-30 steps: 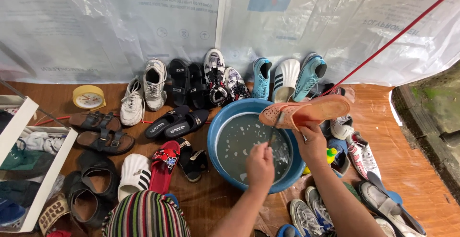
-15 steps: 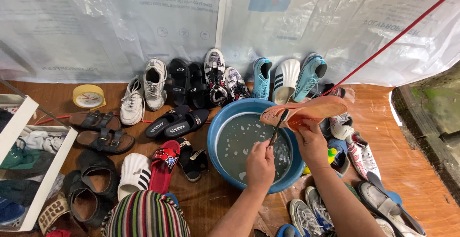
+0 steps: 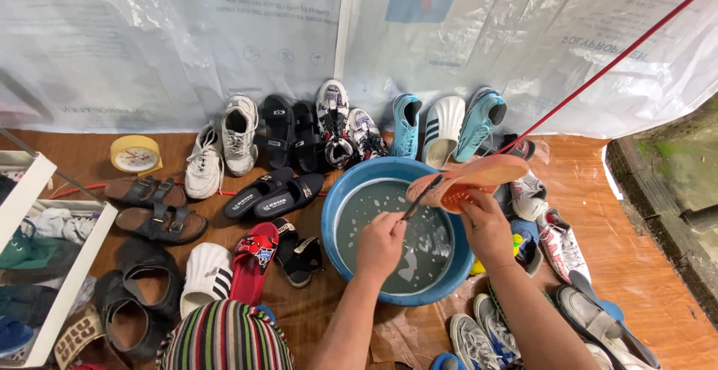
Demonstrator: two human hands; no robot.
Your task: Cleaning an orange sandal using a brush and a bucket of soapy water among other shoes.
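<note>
My right hand [image 3: 488, 228] grips an orange shoe [image 3: 479, 177] by its sole, holding it tilted over the far right rim of a blue basin [image 3: 338, 213] of grey soapy water. My left hand [image 3: 381, 241] holds a thin dark brush [image 3: 420, 198] whose tip touches the shoe's left end. Both hands hover above the water.
Many shoes and sandals lie on the brown floor around the basin: white sneakers [image 3: 224, 146], black slides [image 3: 273, 194], a red slide [image 3: 254, 258], blue sneakers [image 3: 479, 119]. A yellow clock [image 3: 135, 154] sits far left. A red cord [image 3: 613, 60] runs up right. A white frame [image 3: 34, 183] borders the left.
The orange shoe has tipped slightly and dropped a little toward the basin, and my left hand's brush has moved up against its left end.
</note>
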